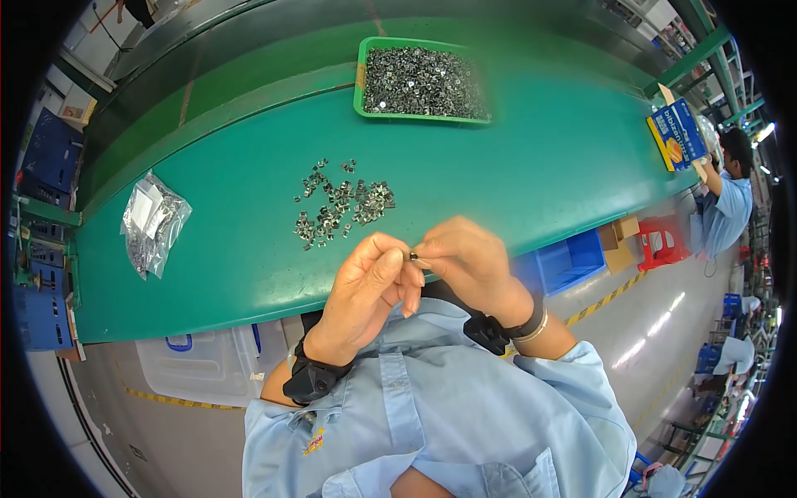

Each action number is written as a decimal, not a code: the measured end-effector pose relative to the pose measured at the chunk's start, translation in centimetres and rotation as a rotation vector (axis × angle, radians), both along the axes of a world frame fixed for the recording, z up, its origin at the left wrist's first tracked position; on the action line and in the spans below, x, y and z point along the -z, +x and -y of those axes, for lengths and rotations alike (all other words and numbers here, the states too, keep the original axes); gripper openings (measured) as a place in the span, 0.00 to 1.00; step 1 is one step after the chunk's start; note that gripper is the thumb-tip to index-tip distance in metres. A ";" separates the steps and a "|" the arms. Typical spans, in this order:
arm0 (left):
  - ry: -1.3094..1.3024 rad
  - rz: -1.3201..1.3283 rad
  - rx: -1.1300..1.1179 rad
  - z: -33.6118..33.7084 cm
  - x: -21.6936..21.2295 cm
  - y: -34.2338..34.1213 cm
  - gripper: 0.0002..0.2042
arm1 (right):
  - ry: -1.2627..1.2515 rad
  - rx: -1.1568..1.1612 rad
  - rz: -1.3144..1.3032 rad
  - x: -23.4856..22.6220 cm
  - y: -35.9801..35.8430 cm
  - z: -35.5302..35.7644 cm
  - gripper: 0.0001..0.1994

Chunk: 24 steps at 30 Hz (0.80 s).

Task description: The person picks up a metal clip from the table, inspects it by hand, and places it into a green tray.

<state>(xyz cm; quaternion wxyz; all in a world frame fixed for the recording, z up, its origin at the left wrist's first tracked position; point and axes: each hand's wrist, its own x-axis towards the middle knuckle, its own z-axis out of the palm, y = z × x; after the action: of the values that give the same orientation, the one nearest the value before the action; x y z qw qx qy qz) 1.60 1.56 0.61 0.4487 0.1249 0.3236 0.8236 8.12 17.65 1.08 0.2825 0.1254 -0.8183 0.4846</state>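
My left hand (369,286) and my right hand (469,261) meet in front of my chest, over the near edge of the green table. Between their fingertips is a small dark metal part (413,256), pinched from both sides; its exact kind is too small to make out. Just beyond my left hand, a loose heap of similar small metal parts (332,207) lies scattered on the table. Farther back stands a green tray (359,98) filled with many more such small shiny pieces.
A clear plastic bag (154,224) of parts lies at the left. The green tabletop (531,174) runs across. At right are a blue and yellow box (677,137), a co-worker (726,203), a red stool (662,242) and a blue bin (571,264). Below the table sits a clear storage box (195,365).
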 end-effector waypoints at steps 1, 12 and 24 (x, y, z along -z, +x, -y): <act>0.028 0.027 0.018 0.0 0.2 0.0 0.08 | -0.001 -0.001 0.001 0.0 0.0 0.2 0.10; 0.133 0.107 0.069 0.2 1.2 -0.2 0.07 | 0.002 -0.032 -0.005 0.1 0.1 0.7 0.09; 0.011 0.048 0.048 0.5 0.2 -0.5 0.09 | -0.220 -0.021 0.093 1.2 -0.4 1.1 0.05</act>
<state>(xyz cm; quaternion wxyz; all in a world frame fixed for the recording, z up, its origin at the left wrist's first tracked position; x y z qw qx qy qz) 1.09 1.01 0.46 0.4755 0.1152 0.3050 0.8170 7.68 16.54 -0.08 0.2512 0.0795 -0.7710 0.5797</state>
